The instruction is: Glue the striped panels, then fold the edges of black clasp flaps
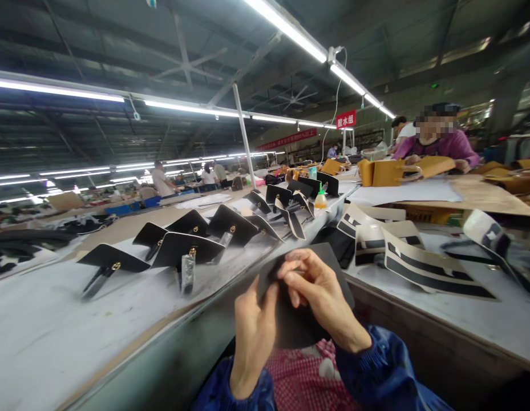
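Note:
Both my hands hold one black leather flap piece (305,328) in front of my chest. My left hand (253,334) grips its left edge from below, fingers closed on it. My right hand (318,294) curls over its top, thumb and fingers pinched on the material. Beyond my hands a row of similar black flap pieces with small gold clasps (185,248) lies along the grey conveyor surface (55,331).
Black-and-white cut pieces (423,265) lie on the table at right. A small glue bottle (320,199) stands farther along. A person in purple (440,145) works with tan bag parts (388,171) at the back right. Other workers stand far left.

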`<act>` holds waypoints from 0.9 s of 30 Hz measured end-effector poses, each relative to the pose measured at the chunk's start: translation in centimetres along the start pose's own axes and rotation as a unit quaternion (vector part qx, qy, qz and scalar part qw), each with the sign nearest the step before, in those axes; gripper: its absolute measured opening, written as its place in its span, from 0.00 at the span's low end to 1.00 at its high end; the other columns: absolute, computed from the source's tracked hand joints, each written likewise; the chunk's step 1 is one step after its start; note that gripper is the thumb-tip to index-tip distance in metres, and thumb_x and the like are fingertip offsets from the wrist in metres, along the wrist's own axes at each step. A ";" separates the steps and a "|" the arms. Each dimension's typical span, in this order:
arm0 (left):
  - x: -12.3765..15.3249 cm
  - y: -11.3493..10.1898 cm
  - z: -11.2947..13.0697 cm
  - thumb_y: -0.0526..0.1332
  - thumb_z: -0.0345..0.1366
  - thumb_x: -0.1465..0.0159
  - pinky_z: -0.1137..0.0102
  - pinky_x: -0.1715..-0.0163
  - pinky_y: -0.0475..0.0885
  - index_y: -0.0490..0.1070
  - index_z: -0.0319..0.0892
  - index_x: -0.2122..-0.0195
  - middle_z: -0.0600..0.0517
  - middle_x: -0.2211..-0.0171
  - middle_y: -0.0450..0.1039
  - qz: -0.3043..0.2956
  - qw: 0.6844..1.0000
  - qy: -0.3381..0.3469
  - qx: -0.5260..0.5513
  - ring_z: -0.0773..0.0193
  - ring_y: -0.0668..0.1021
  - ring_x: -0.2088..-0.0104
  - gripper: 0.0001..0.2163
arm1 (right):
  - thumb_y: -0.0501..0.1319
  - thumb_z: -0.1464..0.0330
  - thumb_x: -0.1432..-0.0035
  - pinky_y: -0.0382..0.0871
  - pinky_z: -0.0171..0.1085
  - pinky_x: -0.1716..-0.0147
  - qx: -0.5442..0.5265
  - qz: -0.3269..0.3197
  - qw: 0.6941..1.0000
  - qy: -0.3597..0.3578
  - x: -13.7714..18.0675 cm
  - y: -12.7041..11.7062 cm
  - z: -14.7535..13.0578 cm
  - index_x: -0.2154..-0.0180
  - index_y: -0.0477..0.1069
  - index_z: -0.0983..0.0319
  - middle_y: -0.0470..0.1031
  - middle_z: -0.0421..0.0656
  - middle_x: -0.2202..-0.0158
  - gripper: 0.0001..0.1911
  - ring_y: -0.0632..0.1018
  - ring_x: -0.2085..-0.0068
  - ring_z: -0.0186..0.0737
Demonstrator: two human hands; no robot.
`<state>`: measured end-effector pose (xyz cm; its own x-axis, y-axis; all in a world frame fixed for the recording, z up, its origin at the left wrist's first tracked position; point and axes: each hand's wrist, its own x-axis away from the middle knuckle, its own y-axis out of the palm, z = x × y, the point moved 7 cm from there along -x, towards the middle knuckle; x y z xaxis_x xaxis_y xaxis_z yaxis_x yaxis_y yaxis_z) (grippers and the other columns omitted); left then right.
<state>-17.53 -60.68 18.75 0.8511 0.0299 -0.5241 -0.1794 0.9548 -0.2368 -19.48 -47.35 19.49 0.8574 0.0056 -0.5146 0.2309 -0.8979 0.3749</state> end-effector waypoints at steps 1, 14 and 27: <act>0.1 0.3 0.2 0.58 0.40 0.33 0.69 0.62 0.72 0.78 0.40 0.62 0.51 0.67 0.80 -0.006 1.000 0.005 0.018 0.59 0.79 0.65 0.11 | 0.70 0.62 0.46 0.60 0.28 0.87 0.043 0.005 0.999 -0.007 0.2 0.3 0.3 0.63 0.71 0.58 0.77 0.38 0.68 0.12 0.67 0.83 0.26; 0.9 -0.1 -2.3 0.60 0.41 0.33 0.68 0.53 0.72 0.79 0.39 0.56 0.47 0.59 0.82 0.024 0.999 -0.012 0.046 0.57 0.80 0.57 0.13 | 0.72 0.59 0.52 0.62 0.29 0.86 0.151 0.143 0.978 -0.027 -1.3 -4.1 0.6 0.65 0.70 0.60 0.78 0.39 0.72 0.18 0.74 0.81 0.31; 0.7 -1.3 -4.7 0.62 0.42 0.34 0.65 0.43 0.69 0.75 0.42 0.47 0.47 0.49 0.79 0.032 0.995 -0.040 0.085 0.56 0.78 0.47 0.17 | 0.70 0.65 0.48 0.64 0.29 0.83 0.109 0.089 0.989 0.044 -2.1 -4.7 2.3 0.59 0.71 0.62 0.79 0.41 0.69 0.15 0.74 0.78 0.30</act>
<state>-19.08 -63.30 14.84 0.8790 0.1085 -0.4643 -0.1532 0.9864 -0.0597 -23.38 -44.14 17.05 0.9144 -0.1310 -0.3831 -0.0233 -0.9617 0.2732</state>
